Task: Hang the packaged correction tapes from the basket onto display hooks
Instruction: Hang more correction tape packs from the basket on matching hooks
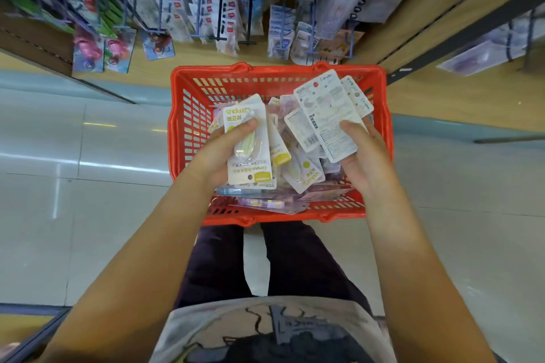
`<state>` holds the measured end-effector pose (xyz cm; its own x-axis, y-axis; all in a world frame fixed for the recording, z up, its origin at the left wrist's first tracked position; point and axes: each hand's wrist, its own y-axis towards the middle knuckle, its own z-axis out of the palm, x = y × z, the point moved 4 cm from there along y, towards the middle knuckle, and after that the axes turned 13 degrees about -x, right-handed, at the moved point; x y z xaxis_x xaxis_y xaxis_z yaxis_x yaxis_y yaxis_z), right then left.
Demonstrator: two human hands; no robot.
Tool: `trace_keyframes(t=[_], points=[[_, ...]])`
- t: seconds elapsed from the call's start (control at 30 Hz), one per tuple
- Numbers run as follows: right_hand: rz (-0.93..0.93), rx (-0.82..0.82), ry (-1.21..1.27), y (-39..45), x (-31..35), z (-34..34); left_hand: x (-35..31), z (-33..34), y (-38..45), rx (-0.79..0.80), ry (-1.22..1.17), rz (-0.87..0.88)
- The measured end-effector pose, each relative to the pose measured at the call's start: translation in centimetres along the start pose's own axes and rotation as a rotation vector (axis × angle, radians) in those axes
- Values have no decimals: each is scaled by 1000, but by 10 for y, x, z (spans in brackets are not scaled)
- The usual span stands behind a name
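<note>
- head view looks straight down at a red basket point(188, 115) standing on the pale tiled floor point(88, 141), just in front of the person's legs.
- left hand point(219, 153) grips a yellow correction tape pack point(247, 141) face up, thumb across its front, over the basket.
- right hand point(364, 153) holds a fanned stack of packs point(327, 115) backs up, thumb pressed on the top card.
- more packaged tapes point(298, 168) lie heaped inside the basket beneath both hands.
- display hooks point(219, 18) on the wooden shelving beyond the basket already carry rows of hanging goods.
</note>
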<state>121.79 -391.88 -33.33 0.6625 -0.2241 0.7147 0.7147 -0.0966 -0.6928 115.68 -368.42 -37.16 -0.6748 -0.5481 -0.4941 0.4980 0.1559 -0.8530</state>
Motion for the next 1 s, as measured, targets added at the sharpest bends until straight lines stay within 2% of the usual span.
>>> trace_keyframes(t=[0.23, 0.37, 0.5, 0.73, 1.0], points=[[-72, 148, 75, -83, 76, 53, -69, 28, -91, 153, 16, 201], [-171, 150, 44, -125, 117, 73, -111, 27, -140, 130, 43, 279], [-267, 164, 28, -157, 151, 91, -152, 34, -189, 179, 58, 403], [-511, 120, -93, -195, 192, 111, -188, 46, -234, 222, 15, 546], [-604, 29, -72, -213, 221, 100, -204, 67, -244, 195, 35, 608]])
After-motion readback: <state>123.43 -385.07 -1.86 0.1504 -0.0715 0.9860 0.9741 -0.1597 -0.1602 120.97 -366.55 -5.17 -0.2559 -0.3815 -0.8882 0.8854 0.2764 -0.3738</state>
